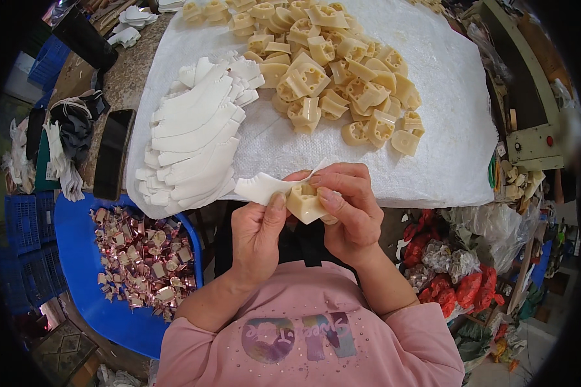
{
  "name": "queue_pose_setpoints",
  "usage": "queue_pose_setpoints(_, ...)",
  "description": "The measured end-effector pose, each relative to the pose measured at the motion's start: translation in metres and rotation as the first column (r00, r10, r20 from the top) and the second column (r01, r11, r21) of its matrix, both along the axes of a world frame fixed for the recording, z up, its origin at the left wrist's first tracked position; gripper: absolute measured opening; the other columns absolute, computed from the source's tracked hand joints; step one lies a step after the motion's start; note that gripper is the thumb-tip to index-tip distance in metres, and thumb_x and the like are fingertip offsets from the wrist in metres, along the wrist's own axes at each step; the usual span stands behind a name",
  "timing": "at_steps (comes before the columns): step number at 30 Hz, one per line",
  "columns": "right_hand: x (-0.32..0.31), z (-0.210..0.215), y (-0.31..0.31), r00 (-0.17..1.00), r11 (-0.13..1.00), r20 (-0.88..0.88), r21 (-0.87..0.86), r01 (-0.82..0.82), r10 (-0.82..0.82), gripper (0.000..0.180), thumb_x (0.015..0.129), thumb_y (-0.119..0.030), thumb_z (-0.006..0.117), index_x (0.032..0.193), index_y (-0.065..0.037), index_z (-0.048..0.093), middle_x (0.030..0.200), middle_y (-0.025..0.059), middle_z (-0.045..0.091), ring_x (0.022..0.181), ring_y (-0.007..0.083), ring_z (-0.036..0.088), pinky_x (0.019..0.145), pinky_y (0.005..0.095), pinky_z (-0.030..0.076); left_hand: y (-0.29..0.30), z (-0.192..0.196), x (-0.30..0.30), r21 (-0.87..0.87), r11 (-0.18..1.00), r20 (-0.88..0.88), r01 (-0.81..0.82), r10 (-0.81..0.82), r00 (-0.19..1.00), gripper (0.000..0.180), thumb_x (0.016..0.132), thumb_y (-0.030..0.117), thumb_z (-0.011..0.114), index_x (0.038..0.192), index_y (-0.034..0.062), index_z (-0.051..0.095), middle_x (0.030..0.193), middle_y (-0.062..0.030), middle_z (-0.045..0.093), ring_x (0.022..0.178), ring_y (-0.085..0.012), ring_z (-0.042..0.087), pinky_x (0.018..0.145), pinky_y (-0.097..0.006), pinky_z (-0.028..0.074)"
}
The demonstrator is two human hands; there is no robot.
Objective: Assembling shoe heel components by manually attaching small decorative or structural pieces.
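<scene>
In front of my chest, at the near edge of the table, both hands meet around a beige plastic heel-shaped piece (305, 205) with a hollow top. A thin white sheet piece (259, 188) lies against its far side. My left hand (255, 232) is closed, pinching the white piece between thumb and fingers beside the plastic. The right hand (352, 213) grips the beige piece, its thumb on the side and its index finger at the white piece's other end. Overlapping white cut pieces (193, 129) lie beyond my left hand. A heap of similar beige pieces (368, 93) sits farther off.
White woven sheeting (445, 129) covers the table. A black phone (114, 155) rests at its left. Below left stands a blue tub (122, 329) holding shiny pinkish pieces (148, 264). Red plastic bags (471, 287) lie at the lower right, below a green machine frame (536, 155).
</scene>
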State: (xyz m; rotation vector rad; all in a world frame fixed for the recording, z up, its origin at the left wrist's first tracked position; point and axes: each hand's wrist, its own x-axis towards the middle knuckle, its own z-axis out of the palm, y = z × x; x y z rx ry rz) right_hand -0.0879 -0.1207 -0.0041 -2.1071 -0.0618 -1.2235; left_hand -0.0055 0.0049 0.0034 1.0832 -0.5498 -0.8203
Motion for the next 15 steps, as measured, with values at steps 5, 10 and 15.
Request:
queue_pose_setpoints(5, 0.003, 0.001, 0.000, 0.995, 0.991, -0.008, -0.089, 0.097, -0.098, 0.045, 0.061, 0.006, 0.065, 0.104, -0.006, 0.056, 0.096, 0.0111, 0.059, 0.082, 0.0286, 0.051, 0.069, 0.0377, 0.043, -0.007, 0.012, -0.011, -0.010, 0.995, -0.043, -0.096, 0.096, 0.994, 0.041, 0.100, 0.022, 0.033, 0.122, -0.0084, 0.049, 0.097, -0.0068, 0.062, 0.082, -0.0067, 0.054, 0.071, -0.020, 0.043)
queue_pose_setpoints(10, 0.003, 0.001, -0.005, 0.984, 0.973, -0.042, -0.165, 0.163, -0.172, 0.046, 0.057, 0.000, 0.068, 0.101, -0.009, 0.057, 0.090, 0.0058, 0.060, 0.076, 0.0248, 0.046, 0.068, 0.0384, 0.032, 0.004, -0.002, 0.001, 0.075, 0.997, 0.208, 0.005, -0.021, 0.978, 0.042, 0.100, 0.024, 0.032, 0.123, -0.0070, 0.048, 0.084, -0.0063, 0.063, 0.071, -0.0067, 0.054, 0.065, -0.020, 0.043)
queue_pose_setpoints(15, -0.002, 0.014, -0.006, 0.968, 0.948, -0.136, -0.267, 0.171, -0.212, 0.032, 0.055, -0.005, 0.067, 0.086, -0.012, 0.060, 0.085, 0.0009, 0.058, 0.078, 0.0222, 0.047, 0.074, 0.0417, 0.026, 0.005, 0.011, 0.012, 0.126, 0.950, 0.501, -0.286, 0.187, 0.845, 0.031, 0.096, 0.016, 0.044, 0.106, -0.0081, 0.058, 0.092, -0.0079, 0.064, 0.067, -0.0038, 0.046, 0.062, -0.018, 0.038)
